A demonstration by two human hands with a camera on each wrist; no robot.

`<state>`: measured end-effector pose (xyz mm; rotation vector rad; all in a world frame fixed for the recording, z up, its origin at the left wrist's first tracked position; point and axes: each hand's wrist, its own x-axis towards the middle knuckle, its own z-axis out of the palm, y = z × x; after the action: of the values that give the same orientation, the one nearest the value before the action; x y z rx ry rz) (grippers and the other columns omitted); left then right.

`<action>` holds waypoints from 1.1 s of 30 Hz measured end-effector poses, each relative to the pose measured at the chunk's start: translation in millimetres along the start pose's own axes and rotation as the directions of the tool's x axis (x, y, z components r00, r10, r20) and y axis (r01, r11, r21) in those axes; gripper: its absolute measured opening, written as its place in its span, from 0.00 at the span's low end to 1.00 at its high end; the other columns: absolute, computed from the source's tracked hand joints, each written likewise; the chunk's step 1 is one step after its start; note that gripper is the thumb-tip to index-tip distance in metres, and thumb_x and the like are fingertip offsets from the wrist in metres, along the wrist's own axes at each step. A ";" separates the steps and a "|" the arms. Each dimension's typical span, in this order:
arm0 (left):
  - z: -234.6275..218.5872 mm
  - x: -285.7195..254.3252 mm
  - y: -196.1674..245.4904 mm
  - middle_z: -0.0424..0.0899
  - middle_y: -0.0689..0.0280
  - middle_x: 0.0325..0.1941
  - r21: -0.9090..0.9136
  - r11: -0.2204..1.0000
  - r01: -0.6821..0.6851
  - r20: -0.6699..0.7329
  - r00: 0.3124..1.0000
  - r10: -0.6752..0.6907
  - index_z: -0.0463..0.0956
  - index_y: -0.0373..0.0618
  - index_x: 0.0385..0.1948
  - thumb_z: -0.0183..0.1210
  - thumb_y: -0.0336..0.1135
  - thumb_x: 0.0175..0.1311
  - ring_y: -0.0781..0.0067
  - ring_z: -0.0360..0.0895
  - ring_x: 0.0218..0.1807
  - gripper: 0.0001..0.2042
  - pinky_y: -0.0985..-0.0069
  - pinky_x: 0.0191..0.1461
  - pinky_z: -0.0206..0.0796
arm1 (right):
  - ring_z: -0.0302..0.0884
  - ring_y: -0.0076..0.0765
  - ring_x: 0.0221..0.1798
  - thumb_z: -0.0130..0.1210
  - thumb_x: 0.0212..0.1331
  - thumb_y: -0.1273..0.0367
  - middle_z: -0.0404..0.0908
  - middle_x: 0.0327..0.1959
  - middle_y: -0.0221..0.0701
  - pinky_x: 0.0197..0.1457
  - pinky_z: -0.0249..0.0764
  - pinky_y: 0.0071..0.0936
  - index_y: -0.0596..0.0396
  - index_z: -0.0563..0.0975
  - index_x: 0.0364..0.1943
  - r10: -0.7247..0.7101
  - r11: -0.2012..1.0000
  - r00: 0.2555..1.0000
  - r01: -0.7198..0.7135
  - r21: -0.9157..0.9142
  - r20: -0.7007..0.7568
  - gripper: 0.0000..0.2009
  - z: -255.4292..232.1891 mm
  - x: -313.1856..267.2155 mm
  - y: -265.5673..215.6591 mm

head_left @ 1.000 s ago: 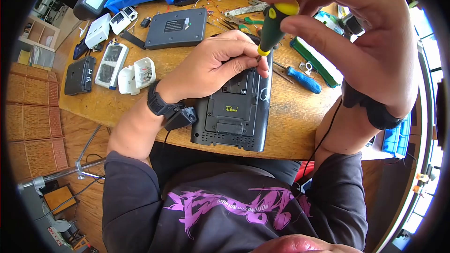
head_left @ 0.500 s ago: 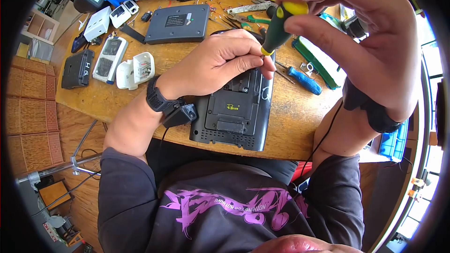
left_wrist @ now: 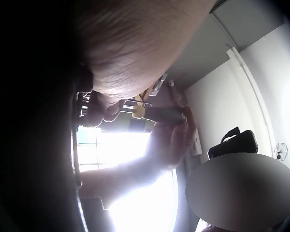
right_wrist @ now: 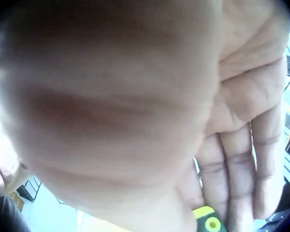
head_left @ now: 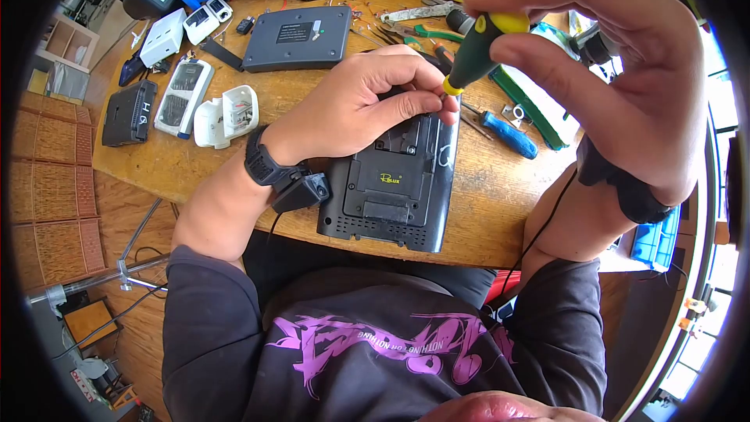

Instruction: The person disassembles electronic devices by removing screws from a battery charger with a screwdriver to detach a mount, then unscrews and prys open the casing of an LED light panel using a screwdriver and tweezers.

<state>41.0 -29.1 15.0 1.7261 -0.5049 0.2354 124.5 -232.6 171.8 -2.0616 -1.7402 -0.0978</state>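
Observation:
My right hand (head_left: 617, 70) holds the green and yellow handle of a screwdriver (head_left: 476, 52) between thumb and fingers. The screwdriver leans, its tip end down at my left hand (head_left: 375, 105), whose thumb and fingertips pinch its shaft just below the yellow collar. In the left wrist view the thin shaft (left_wrist: 127, 109) runs between those fingertips. Under my left hand lies a black device (head_left: 439, 211) with its back up, bearing a plate (head_left: 383, 178) marked Rolux. My left hand covers the device's far part, and the screwdriver's tip is hidden.
Right of the device lie a blue-handled screwdriver (head_left: 508, 134) and a long green and white piece (head_left: 531, 105). Pliers (head_left: 437, 33) and small parts are scattered behind. A grey flat box (head_left: 297, 37), white cases (head_left: 226, 117) and a black box (head_left: 129, 115) sit left.
The screwdriver's handle and my right hand have shifted slightly right, and the shaft leans more. My left hand keeps to the same part of the device, its fingertips a little farther right.

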 end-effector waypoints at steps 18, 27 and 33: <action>-1.2 1.1 -0.8 0.87 0.65 0.38 0.152 0.985 -0.081 -0.001 0.997 0.082 0.84 0.35 0.39 0.62 0.25 0.72 0.77 0.84 0.43 0.04 0.77 0.50 0.75 | 0.80 0.26 0.35 0.64 0.64 0.69 0.85 0.35 0.33 0.41 0.72 0.25 0.63 0.82 0.40 0.001 1.000 1.000 -0.001 -0.016 -0.004 0.09 -3.9 -7.6 7.7; 0.6 -2.0 -4.4 0.88 0.67 0.40 0.043 0.999 0.029 -0.039 0.999 -0.027 0.86 0.42 0.43 0.65 0.28 0.70 0.73 0.82 0.46 0.05 0.74 0.53 0.72 | 0.80 0.25 0.37 0.65 0.63 0.71 0.85 0.36 0.33 0.43 0.72 0.24 0.63 0.82 0.41 0.010 1.000 1.000 -0.011 -0.024 -0.016 0.09 -6.3 -8.9 14.7; -3.5 0.8 1.0 0.89 0.63 0.40 0.204 0.972 -0.119 0.038 0.993 0.114 0.86 0.37 0.43 0.62 0.26 0.72 0.72 0.86 0.45 0.05 0.75 0.53 0.75 | 0.80 0.25 0.38 0.65 0.62 0.72 0.85 0.37 0.33 0.44 0.72 0.24 0.63 0.82 0.41 0.004 1.000 1.000 -0.005 -0.030 -0.014 0.09 -8.8 -14.5 17.6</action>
<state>41.8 -26.0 17.0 1.9048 -0.6199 0.3597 140.2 -251.1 170.0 -2.0808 -1.7354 -0.1374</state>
